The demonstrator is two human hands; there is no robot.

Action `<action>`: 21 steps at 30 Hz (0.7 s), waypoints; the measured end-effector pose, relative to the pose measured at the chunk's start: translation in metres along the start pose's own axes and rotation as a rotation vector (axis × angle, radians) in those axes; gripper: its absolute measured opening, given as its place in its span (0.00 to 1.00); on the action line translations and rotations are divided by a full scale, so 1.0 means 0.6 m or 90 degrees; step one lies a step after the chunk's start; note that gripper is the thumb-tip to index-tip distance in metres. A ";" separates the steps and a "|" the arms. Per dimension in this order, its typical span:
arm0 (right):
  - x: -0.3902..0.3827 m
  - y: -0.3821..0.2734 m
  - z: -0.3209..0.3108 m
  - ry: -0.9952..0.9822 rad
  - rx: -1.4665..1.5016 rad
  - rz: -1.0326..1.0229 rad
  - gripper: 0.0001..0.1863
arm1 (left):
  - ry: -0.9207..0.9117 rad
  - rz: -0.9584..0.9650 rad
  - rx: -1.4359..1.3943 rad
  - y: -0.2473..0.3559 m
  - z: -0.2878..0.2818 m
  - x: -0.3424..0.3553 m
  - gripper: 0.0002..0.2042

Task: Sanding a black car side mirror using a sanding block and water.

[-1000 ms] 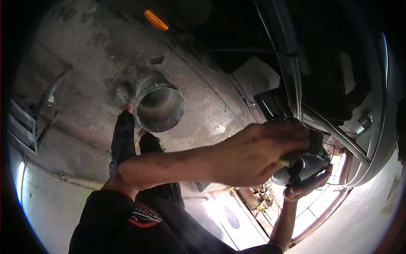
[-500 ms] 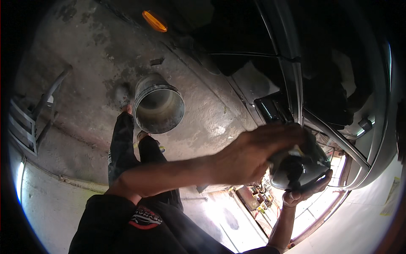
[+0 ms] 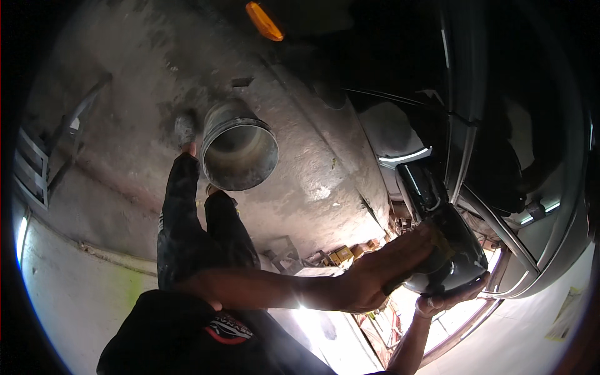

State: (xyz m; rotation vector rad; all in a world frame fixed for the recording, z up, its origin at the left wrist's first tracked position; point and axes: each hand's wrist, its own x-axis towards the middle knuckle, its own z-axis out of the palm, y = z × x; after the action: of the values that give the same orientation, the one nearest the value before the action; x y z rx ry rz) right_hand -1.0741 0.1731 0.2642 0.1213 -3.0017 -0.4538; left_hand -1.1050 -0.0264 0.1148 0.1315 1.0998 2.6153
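A glossy black car side mirror juts from the dark car at the right, its surface marked by a dull film. Across its near side lies my left hand, fingers together, stretched along the curved housing and partly blurred. A dark edge shows beneath the palm, but what that hand presses there cannot be made out. From below, my right hand cups the lower end of the mirror, its fingers wrapped along the underside.
An open grey bucket stands on the stained concrete floor by my feet. The black car body with an orange side light fills the upper right. A metal frame leans at the far left. Boxes lie beyond my left arm.
My left hand has slid from over the top of the mirror toward its near side and lower, uncovering more of the housing. My right hand stays beneath. The whole view has shifted slightly.
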 end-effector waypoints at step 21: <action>-0.008 -0.010 0.018 0.089 0.104 -0.066 0.55 | 0.108 0.255 0.081 -0.071 0.061 -0.029 0.48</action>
State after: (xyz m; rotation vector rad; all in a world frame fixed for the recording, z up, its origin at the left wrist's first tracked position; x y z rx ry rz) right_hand -1.0704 0.1712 0.2516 0.3091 -2.8991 -0.1981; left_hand -1.0713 0.0214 0.1107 0.1746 1.4273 2.9486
